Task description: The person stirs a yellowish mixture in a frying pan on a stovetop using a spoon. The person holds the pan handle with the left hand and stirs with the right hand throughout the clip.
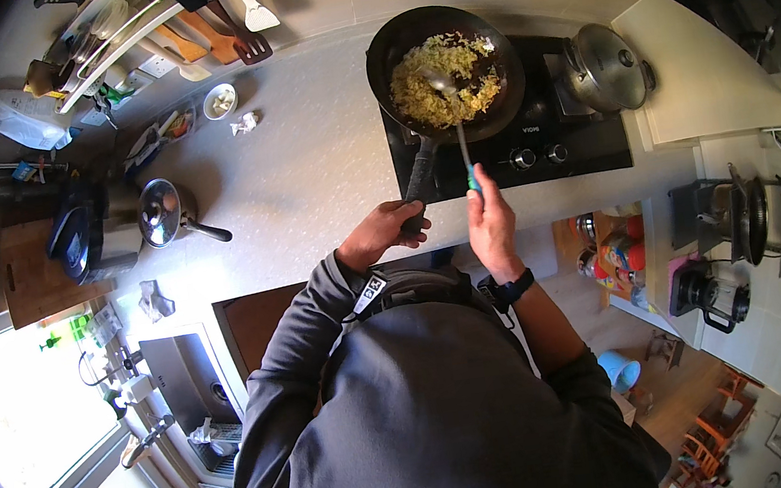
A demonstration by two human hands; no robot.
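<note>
A dark wok (513, 99) sits on the left side of the black gas hob (590, 146). My left hand (383, 232) is closed round the end of the wok's dark handle (419, 176). In my right hand (493, 228) is a metal spoon (464, 146) with a blue-green handle; its bowl rests in the fried rice (420, 98) inside the wok. The rice is yellowish, with some browned grains, and lies mostly over the wok's middle and left. Part of the wok's base shows dark between the grains.
A lidded metal pot (603, 68) stands on the hob's right. Along the counter at left are a small white bowl (220, 102) with pale pieces, crumpled paper (245, 123) and a lidded saucepan (161, 212). Spatulas (211, 35) hang from a wall rack. A sink (192, 385) is at lower left.
</note>
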